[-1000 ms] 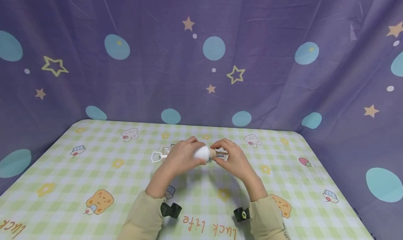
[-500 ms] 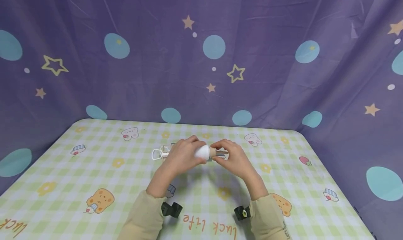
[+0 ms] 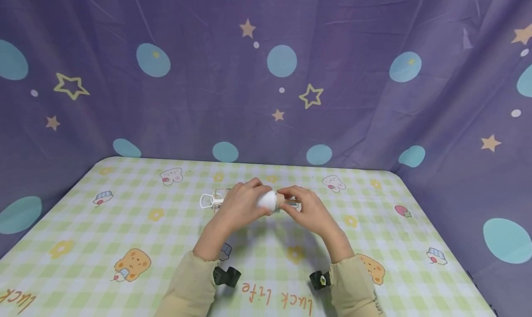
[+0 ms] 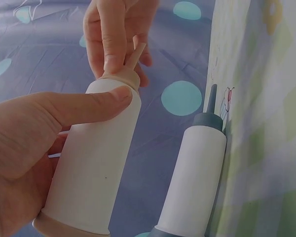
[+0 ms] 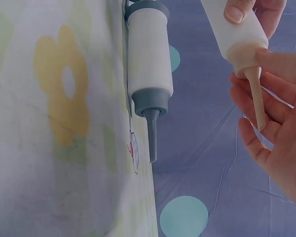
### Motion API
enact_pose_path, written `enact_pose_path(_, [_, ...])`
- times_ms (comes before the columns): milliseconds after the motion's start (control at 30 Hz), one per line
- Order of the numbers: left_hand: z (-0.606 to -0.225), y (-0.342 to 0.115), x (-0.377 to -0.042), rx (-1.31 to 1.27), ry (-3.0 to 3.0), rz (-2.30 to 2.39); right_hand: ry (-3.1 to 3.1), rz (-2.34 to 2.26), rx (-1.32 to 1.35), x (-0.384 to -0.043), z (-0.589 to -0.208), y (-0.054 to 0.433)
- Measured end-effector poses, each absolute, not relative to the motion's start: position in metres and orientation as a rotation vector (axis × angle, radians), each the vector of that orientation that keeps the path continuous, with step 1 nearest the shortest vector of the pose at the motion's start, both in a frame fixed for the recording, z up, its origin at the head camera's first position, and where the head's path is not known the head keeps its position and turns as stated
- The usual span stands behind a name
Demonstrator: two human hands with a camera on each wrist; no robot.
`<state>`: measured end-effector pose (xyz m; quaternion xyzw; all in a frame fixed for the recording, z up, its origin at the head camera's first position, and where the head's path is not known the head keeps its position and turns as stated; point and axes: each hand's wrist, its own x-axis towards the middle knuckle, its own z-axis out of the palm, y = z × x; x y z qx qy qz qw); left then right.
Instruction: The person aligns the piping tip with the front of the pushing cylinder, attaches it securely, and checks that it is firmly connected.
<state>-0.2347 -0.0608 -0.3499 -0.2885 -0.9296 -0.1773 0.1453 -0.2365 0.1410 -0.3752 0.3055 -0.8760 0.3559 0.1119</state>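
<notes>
A white balloon pump [image 3: 267, 201] with a beige end cap [image 5: 244, 54] and tapered beige nozzle [image 5: 256, 96] is held level between the hands, above the table. My left hand [image 3: 242, 207] wraps its barrel, thumb along the side in the left wrist view. My right hand [image 3: 309, 211] pinches the beige cap, thumb and fingers around the base of the nozzle. A second white pump with grey ends [image 4: 192, 177] lies beyond, close to the tabletop; the hands mostly hide it in the head view. A white loop handle [image 3: 206, 201] sticks out left of my left hand.
The table [image 3: 166, 234] wears a green-and-white checked cloth with printed bears, rabbits and flowers. A purple curtain [image 3: 199, 100] with stars and blue dots hangs behind and at both sides. Dark wrist cameras [image 3: 226, 277] sit below both hands.
Both hands keep their places on the beige-capped pump. The right fingers shift slightly around the cap, and the white loop handle tips a little farther away.
</notes>
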Motion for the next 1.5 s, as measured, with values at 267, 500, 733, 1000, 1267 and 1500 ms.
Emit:
enact_pose_path(267, [-0.3489,-0.0605,-0.2332,-0.832,-2.675,-0.512,-2.605,1.096,0.880,-0.2365,-0.3751,0.1406])
enact_pose_path(500, [-0.3477,-0.0595,-0.2329,-0.838,-2.672,-0.513,-2.657,1.133,0.830,-0.2352,-0.3731,0.1403])
enact_pose_path(733, [-0.3487,-0.0580,-0.2315,-0.865,-2.658,-0.500,-2.714,1.123,0.775,-0.2331,-0.3738,0.1407])
enact_pose_path(1000, [-0.3475,-0.0592,-0.2325,-0.861,-2.657,-0.466,-2.750,1.112,0.729,-0.2335,-0.3714,0.1394])
enact_pose_path(1267, [-0.3479,-0.0612,-0.2340,-0.858,-2.681,-0.471,-2.707,1.171,0.757,-0.2337,-0.3746,0.1395])
enact_pose_path(1500, [-0.3474,-0.0622,-0.2342,-0.852,-2.674,-0.475,-2.638,1.164,0.845,-0.2352,-0.3761,0.1393])
